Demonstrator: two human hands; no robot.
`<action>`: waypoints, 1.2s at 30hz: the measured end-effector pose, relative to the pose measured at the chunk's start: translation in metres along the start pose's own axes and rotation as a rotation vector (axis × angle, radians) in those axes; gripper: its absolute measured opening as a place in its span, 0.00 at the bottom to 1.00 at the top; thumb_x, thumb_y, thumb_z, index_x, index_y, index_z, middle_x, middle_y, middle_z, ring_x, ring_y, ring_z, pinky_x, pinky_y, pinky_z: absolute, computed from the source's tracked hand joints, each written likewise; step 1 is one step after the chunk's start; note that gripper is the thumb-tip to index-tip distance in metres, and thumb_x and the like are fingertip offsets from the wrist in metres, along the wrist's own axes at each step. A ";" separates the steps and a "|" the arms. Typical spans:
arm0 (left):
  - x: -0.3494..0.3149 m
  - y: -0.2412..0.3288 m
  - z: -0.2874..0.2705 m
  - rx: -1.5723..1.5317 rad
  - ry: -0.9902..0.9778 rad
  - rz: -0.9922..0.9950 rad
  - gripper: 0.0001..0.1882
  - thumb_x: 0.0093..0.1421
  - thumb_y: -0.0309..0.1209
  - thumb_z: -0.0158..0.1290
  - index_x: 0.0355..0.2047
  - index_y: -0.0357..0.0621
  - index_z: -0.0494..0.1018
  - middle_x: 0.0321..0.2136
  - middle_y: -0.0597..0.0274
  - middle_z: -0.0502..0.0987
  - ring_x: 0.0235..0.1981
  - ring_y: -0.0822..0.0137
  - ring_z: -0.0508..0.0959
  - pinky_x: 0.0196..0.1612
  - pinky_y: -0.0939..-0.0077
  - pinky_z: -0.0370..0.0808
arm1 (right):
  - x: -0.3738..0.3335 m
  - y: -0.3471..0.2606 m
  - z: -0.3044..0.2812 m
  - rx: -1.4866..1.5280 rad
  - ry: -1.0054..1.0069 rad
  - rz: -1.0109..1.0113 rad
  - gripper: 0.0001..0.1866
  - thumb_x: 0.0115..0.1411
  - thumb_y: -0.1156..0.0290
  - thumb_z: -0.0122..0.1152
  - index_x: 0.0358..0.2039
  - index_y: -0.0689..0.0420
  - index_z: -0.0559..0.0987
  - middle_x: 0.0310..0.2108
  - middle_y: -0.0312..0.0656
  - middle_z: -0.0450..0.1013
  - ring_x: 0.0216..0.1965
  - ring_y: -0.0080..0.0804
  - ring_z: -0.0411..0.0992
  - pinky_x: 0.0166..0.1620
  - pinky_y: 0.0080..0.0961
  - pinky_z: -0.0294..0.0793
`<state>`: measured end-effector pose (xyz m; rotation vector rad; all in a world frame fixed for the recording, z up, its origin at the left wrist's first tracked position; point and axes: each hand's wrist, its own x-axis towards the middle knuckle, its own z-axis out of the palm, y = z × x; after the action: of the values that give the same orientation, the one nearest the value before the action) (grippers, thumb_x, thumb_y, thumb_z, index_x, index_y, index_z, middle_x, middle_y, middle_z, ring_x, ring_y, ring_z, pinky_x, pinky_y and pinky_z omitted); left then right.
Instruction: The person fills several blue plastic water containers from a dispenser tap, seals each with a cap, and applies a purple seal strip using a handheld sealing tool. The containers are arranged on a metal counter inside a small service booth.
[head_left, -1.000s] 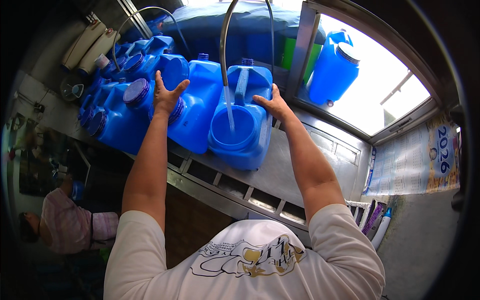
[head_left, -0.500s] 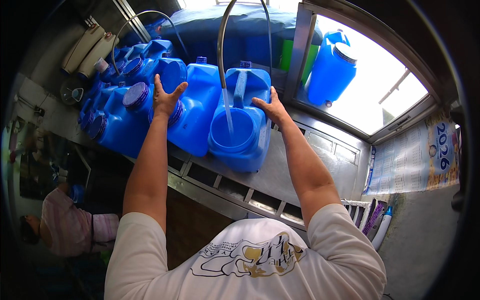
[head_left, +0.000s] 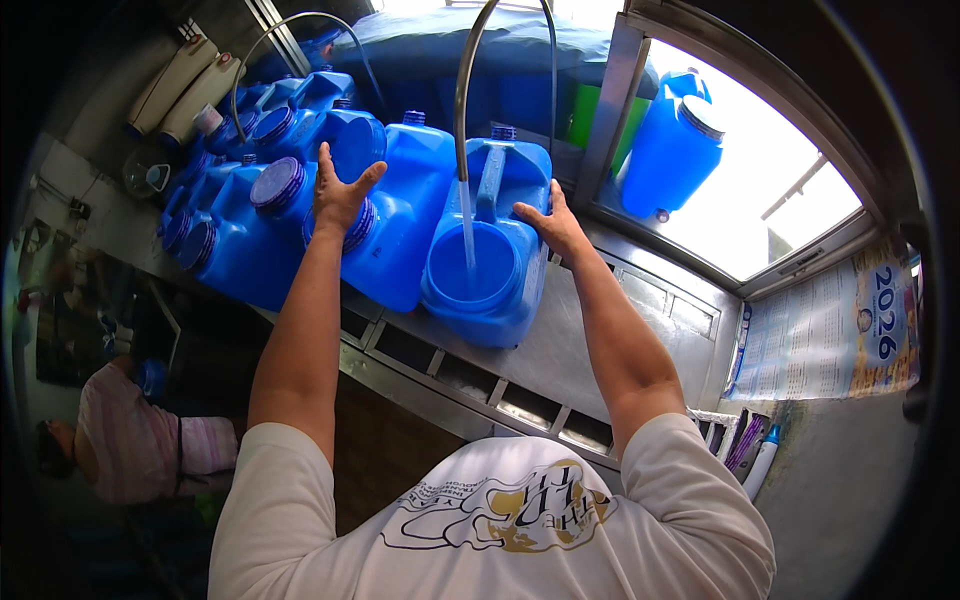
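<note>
Water runs from a thin curved metal pipe (head_left: 463,95) into the wide uncapped mouth of a blue water jug (head_left: 503,322) with a moulded handle. My right hand (head_left: 558,226) lies against that jug's right side, thumb apart from the fingers. My left hand (head_left: 341,200) is open, fingers up and thumb out, over a capped blue jug (head_left: 408,262) standing just left of the filling one. Whether it touches that jug I cannot tell. Behind the left fingers shows a round blue disc (head_left: 360,147). A jug with a purple-rimmed cap (head_left: 278,185) stands left of this hand.
Several more blue jugs (head_left: 235,265) crowd the left of the metal counter (head_left: 572,350). A second curved pipe (head_left: 238,85) arches over them. One blue jug (head_left: 672,155) stands at the window on the right. A person in a striped top (head_left: 125,430) is at the lower left.
The jugs and pipe appear slightly farther right in the picture, as the view has shifted a little. Water keeps running, and both hands stay in about the same places by the jugs.
</note>
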<state>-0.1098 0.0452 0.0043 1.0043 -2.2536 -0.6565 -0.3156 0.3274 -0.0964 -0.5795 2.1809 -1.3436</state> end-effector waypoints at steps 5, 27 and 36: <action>0.000 0.003 -0.002 -0.001 -0.006 -0.003 0.72 0.35 0.84 0.48 0.72 0.51 0.43 0.68 0.42 0.54 0.69 0.43 0.55 0.67 0.48 0.59 | -0.005 0.006 0.004 -0.032 0.010 -0.024 0.70 0.41 0.26 0.65 0.73 0.52 0.41 0.68 0.59 0.53 0.66 0.58 0.59 0.65 0.50 0.62; 0.003 -0.002 -0.008 -0.038 0.029 0.010 0.71 0.37 0.80 0.54 0.71 0.48 0.44 0.69 0.42 0.53 0.70 0.44 0.54 0.69 0.53 0.55 | -0.009 0.018 0.018 0.173 0.100 -0.089 0.67 0.41 0.33 0.71 0.72 0.54 0.47 0.69 0.59 0.50 0.68 0.56 0.55 0.67 0.45 0.59; 0.000 0.006 -0.007 0.039 0.007 -0.015 0.70 0.36 0.79 0.55 0.71 0.50 0.45 0.68 0.42 0.55 0.69 0.44 0.56 0.69 0.53 0.57 | -0.010 0.020 0.013 0.199 0.099 -0.120 0.65 0.44 0.40 0.73 0.72 0.56 0.45 0.68 0.59 0.53 0.68 0.51 0.56 0.68 0.40 0.57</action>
<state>-0.1083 0.0478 0.0129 1.0421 -2.2629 -0.6166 -0.3016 0.3331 -0.1168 -0.5856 2.0832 -1.6627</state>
